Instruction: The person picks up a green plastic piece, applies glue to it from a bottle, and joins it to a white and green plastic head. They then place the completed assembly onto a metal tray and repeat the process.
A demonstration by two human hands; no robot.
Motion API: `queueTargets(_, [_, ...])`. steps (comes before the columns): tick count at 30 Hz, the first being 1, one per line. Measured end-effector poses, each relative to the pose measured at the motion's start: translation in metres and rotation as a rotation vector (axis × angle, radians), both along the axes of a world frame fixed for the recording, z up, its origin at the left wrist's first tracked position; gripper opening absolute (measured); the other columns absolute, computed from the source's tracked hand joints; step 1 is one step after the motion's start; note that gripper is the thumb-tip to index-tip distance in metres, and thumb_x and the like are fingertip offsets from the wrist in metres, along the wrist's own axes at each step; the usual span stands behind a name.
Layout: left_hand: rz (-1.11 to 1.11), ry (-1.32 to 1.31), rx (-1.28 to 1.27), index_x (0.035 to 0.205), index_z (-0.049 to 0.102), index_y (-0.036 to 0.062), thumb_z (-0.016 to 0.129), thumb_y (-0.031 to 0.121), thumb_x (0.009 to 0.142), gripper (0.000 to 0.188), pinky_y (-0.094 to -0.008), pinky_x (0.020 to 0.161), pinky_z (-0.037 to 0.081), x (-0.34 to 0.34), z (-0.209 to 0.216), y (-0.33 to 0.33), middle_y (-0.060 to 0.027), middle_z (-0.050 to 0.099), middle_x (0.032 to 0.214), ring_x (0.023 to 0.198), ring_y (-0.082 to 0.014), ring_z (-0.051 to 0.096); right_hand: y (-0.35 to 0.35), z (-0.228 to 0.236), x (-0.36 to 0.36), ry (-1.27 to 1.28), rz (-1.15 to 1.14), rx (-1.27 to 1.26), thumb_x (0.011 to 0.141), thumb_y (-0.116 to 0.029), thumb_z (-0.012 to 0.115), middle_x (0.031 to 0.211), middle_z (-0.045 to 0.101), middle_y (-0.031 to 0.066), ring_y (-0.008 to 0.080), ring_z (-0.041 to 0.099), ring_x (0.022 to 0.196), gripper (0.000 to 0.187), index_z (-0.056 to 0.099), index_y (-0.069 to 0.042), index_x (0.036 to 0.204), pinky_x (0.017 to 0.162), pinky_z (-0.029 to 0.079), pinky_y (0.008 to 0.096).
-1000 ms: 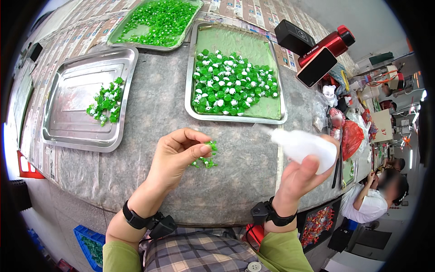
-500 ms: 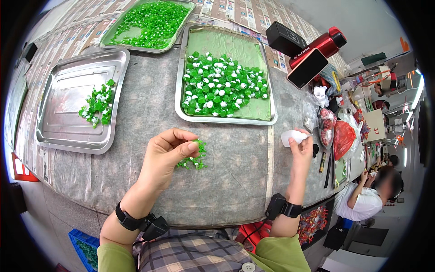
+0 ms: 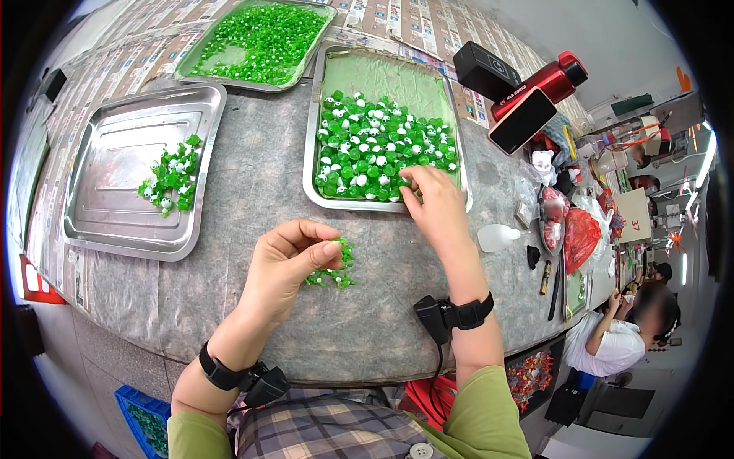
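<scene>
My left hand [image 3: 294, 264] is raised over the table with thumb and forefinger pinched; what they hold, if anything, is too small or hidden to name. Just beyond its fingertips lies a small heap of green plastic pieces [image 3: 336, 277]. My right hand [image 3: 437, 203] reaches over the near right rim of a metal tray [image 3: 321, 200], thumb and forefinger apart at the green-and-white eyeball beads [image 3: 375, 145]. A white squeeze bottle [image 3: 497, 238] rests on the table to the right of my right hand.
A second metal tray [image 3: 107, 183] at left holds a cluster of green-and-white pieces [image 3: 172, 176]. Behind stands a tray of small green pieces [image 3: 264, 38]. A phone [image 3: 522, 121] leans on a red flask [image 3: 547, 80] at far right. Another person [image 3: 612, 336] sits further right.
My right hand has let go of the white squeeze bottle, leaving it on the table, and moved left to the beads in the tray. My left hand keeps its pinch in nearly the same place.
</scene>
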State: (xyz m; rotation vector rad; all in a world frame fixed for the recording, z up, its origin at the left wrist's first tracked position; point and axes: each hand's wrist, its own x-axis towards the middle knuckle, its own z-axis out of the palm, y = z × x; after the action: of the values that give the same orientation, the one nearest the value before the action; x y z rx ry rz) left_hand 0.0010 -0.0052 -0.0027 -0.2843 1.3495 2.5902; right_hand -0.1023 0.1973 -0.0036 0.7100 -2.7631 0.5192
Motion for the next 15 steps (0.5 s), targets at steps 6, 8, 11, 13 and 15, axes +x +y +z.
queueTargets(6, [-0.024,0.016,0.033,0.086,0.056,0.0004,0.059,0.006,0.076,0.013,-0.0218,0.063,0.045,0.003,-0.002,-0.003,-0.0043,0.058,0.074,0.067,-0.0099,0.055,-0.018,0.035,0.030,-0.187,-0.049,-0.299,0.069,-0.003,0.057,0.077,0.057,0.0077,0.0205,0.056,0.069,0.018,0.052,-0.005,0.086,0.059,0.044,0.0287])
queueTargets(8, [-0.037,0.021,0.049,0.086,0.056,0.0003,0.059,0.006,0.075,0.013,-0.0220,0.064,0.045,0.003,-0.002,-0.002,-0.0044,0.058,0.075,0.068,-0.0100,0.055,-0.025,0.046,0.049,-0.368,0.095,-0.379,0.069,0.000,0.057,0.078,0.057,0.0078,0.0207,0.057,0.070,0.019,0.053,-0.005,0.087,0.059,0.044,0.0288])
queueTargets(11, [-0.059,0.091,0.029,0.086,0.056,0.0001,0.059,0.005,0.075,0.013,-0.0225,0.064,0.046,0.002,-0.001,0.002,-0.0052,0.059,0.078,0.069,-0.0104,0.055,-0.034,0.038,0.066,-0.320,0.229,-0.417,0.069,0.002,0.056,0.078,0.057,0.0080,0.0207,0.057,0.072,0.020,0.054,-0.005,0.088,0.059,0.044,0.0294])
queueTargets(13, [-0.056,0.125,0.044,0.086,0.056,0.0000,0.059,0.004,0.075,0.013,-0.0228,0.065,0.046,0.001,-0.002,0.004,-0.0061,0.059,0.081,0.071,-0.0107,0.056,-0.039,0.037,0.072,-0.331,0.219,-0.449,0.069,0.002,0.056,0.079,0.057,0.0082,0.0212,0.057,0.072,0.020,0.053,-0.005,0.088,0.059,0.044,0.0294])
queueTargets(15, [-0.069,0.135,0.030,0.086,0.056,0.0000,0.059,0.004,0.075,0.012,-0.0229,0.065,0.047,0.001,-0.003,0.004,-0.0065,0.059,0.082,0.071,-0.0108,0.056,-0.041,0.037,0.076,-0.343,0.210,-0.479,0.069,0.002,0.056,0.079,0.057,0.0084,0.0217,0.057,0.072,0.020,0.053,-0.004,0.088,0.060,0.044,0.0293])
